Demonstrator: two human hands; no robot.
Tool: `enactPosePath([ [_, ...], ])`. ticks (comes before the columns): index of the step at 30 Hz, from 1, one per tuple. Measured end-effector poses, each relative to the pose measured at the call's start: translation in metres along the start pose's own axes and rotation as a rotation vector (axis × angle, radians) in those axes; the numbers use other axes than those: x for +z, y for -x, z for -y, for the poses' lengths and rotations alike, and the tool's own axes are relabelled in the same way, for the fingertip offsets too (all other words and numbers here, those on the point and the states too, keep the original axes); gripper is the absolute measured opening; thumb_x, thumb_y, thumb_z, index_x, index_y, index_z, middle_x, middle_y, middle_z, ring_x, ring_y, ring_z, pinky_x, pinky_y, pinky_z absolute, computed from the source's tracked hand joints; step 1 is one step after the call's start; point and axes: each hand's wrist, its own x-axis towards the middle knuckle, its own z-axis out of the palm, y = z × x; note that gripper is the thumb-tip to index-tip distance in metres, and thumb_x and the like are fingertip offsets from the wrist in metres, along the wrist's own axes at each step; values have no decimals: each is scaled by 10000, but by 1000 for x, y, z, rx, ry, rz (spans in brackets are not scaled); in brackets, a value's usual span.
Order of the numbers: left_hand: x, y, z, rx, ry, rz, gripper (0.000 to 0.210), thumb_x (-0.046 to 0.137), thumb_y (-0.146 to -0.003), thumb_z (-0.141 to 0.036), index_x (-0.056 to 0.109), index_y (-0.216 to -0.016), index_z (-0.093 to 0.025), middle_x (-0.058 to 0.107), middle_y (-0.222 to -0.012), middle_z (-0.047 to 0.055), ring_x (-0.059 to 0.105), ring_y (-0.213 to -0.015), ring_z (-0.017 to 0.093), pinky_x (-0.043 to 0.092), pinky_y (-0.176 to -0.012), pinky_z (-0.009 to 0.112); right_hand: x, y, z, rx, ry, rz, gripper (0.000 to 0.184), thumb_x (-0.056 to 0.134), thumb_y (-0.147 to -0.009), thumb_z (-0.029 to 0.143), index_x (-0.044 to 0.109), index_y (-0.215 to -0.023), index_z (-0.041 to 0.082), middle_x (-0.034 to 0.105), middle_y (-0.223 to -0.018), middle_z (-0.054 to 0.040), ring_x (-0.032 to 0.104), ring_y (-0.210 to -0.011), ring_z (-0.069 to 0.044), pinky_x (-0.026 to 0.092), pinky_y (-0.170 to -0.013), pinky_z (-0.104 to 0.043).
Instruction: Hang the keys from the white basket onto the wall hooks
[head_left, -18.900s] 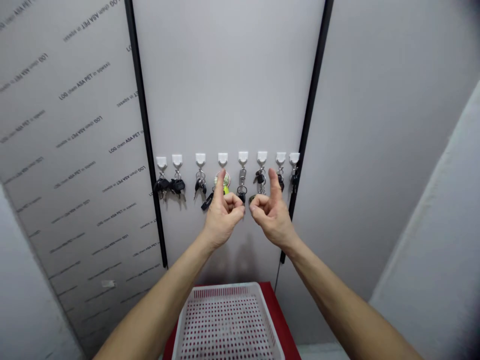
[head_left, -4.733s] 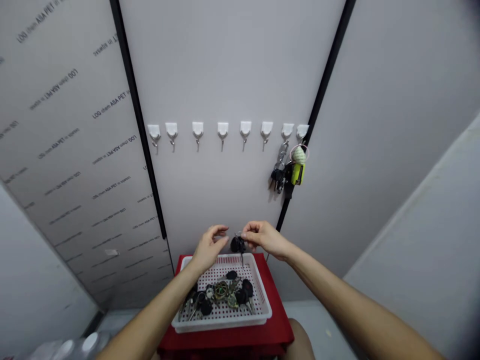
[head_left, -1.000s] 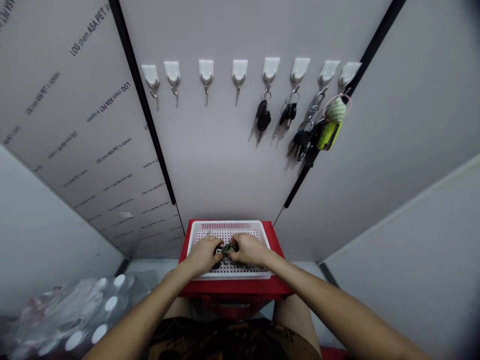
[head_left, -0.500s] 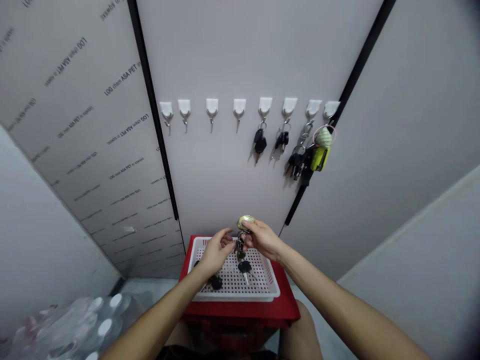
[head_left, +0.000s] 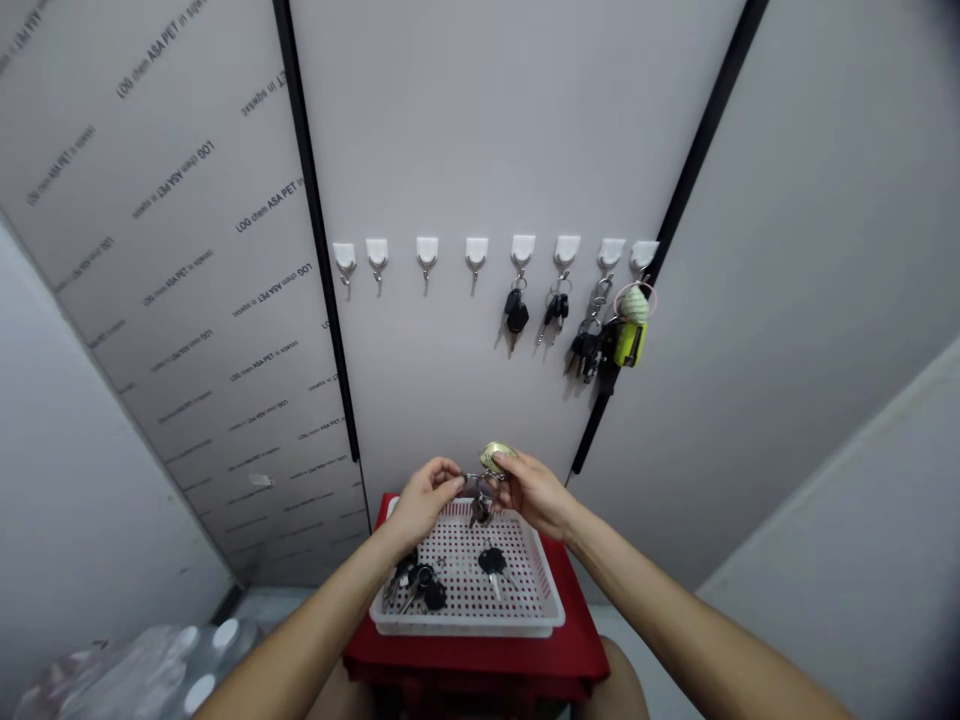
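Observation:
My right hand [head_left: 538, 494] is closed on a bunch of keys by its shiny, pale gold, rounded fob [head_left: 495, 457]. A short metal chain stretches from the fob to my left hand [head_left: 421, 503], whose thumb and forefinger pinch its end. Several keys [head_left: 480, 511] dangle between the two hands, above the far part of a white perforated basket [head_left: 465, 629]. Inside the basket, a black-headed key set [head_left: 493, 562] lies right of the middle. More keys [head_left: 424, 588] are heaped at its left, partly covered by my left forearm.
The basket rests on a red stool [head_left: 480, 655]. On the wall ahead is a row of white hooks [head_left: 476, 250]; key sets [head_left: 516, 315] hang from the right-hand ones, the last with a yellow-green fob [head_left: 630, 343]. Wrapped bottles [head_left: 199, 655] stand at lower left.
My left fingers have closed on the end of the chain and drawn it out to the left. The fob has turned slightly in my right hand. The view has tilted, so the hooks appear lower.

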Motion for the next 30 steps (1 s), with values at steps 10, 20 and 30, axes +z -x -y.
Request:
enactPosePath([
  [10, -2, -7, -34, 62, -95, -10, 154, 493, -578, -152, 455, -726, -138, 479, -612, -32, 445, -566, 62, 357, -559, 195, -8, -5, -3, -273, 463, -214, 283, 545, -572, 276, 489, -820, 152, 516, -771, -18, 460, -650, -88, 367, -599, -226],
  [20, -6, -29, -89, 195, -259, 46, 168, 498, -530, -56, 457, -672, -136, 474, -530, -55, 444, -499, 52, 361, -518, 191, 16, -12, 28, -359, 577, -2, 150, 441, -644, 232, 483, -733, 119, 479, -542, 29, 376, -456, -47, 310, -466, -190],
  [30, -14, -30, -107, 236, 121, -170, 164, 530, -534, -108, 426, -658, -136, 506, -532, -58, 488, -491, 46, 384, -523, 186, 19, -16, 37, -429, 738, -157, 169, 468, -615, 230, 548, -705, 111, 543, -649, -24, 467, -592, -94, 366, -588, -227],
])
